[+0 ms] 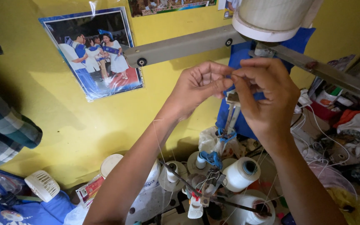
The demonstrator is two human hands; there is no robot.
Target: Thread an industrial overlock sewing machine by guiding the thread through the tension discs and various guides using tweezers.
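Both my hands are raised in front of a grey metal thread-stand arm (pixel 180 46). My left hand (pixel 198 85) and my right hand (pixel 263 93) meet fingertip to fingertip, pinching a thin white thread just above a small metal thread guide (pixel 232 100). A fine thread hangs down along my left forearm. A large white thread cone (pixel 271 16) sits on the arm above my hands. Below stand a white thread spool (pixel 240 173) and another white spool (pixel 253 210).
A yellow wall carries a printed photo (pixel 94 52). A blue cloth (pixel 242 121) hangs behind the guide. Blue-handled scissors (pixel 211 158) hang among the spools. A small white fan (pixel 42 185) lies at lower left, piled fabrics (pixel 355 137) at right, plaid cloth (pixel 1 133) at left.
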